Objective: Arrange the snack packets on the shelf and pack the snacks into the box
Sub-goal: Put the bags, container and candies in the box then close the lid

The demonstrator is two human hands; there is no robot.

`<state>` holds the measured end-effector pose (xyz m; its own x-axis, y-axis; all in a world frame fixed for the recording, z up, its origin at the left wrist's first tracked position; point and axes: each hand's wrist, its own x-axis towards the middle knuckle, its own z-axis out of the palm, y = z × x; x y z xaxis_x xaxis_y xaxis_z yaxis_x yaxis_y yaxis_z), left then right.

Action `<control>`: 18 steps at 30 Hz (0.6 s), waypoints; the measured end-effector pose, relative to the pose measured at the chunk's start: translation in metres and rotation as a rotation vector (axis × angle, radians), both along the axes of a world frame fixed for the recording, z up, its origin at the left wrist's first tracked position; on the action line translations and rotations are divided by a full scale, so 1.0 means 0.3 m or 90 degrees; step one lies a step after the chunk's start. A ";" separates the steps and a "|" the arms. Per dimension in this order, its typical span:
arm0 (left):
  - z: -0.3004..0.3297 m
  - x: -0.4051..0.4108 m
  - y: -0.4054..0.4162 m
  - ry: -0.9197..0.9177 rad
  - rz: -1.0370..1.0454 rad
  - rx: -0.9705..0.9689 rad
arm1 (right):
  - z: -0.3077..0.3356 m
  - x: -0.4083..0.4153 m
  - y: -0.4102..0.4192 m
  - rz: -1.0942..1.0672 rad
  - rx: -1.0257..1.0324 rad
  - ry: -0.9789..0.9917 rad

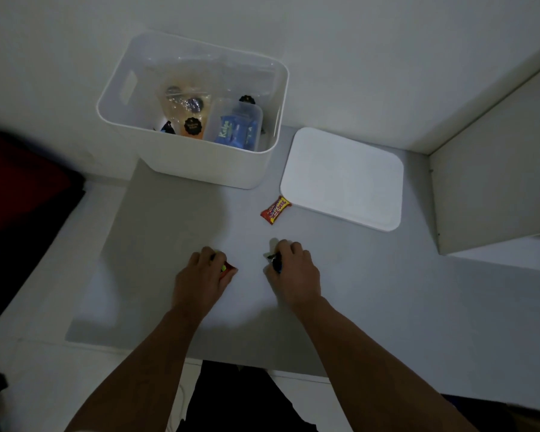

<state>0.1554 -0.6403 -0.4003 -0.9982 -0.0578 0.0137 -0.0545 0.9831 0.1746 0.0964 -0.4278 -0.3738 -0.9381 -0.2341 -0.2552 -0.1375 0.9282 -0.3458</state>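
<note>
Packing mostly done by the look of it: white box [200, 163] at the back against the wall already holds a clear pouch of orange snacks [186, 112] and a small clear tub with blue Kalpa packets [236, 132]; lid [342, 179] is off, lying flat just right of the box. Left to do: one red Beng-Beng bar [276, 210] loose on the grey mat [156, 244], touching or nearly touching the lid's near-left corner, plus what the hands have. Left hand [205, 275] curled round a small red/yellow packet [226, 267], right hand [295, 272] curled round a small dark packet [273, 260], both grips closed on snacks, low at the mat, near its middle. Shelf step can't be judged, white shelf unit [493, 182] only partly in view at right. Open room: bare mat between hands and box, straight path in; box rim is tall so packets likely need lifting over the near wall; lid and bar sit right of that path, shelf edge well apart
</note>
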 end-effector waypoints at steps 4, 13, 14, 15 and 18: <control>0.026 -0.070 0.010 -0.017 0.043 0.053 | 0.024 -0.052 -0.001 -0.023 -0.051 -0.027; 0.106 -0.224 0.042 -0.014 0.093 0.171 | 0.101 -0.343 -0.044 0.082 0.046 -0.009; 0.114 -0.228 0.037 -0.018 0.098 0.167 | 0.099 -0.371 -0.054 0.114 0.094 -0.012; 0.123 -0.230 0.031 -0.021 0.098 0.162 | 0.098 -0.391 -0.062 0.137 0.139 -0.011; 0.156 -0.226 0.008 -0.022 0.086 0.151 | 0.116 -0.398 -0.078 0.162 0.182 0.002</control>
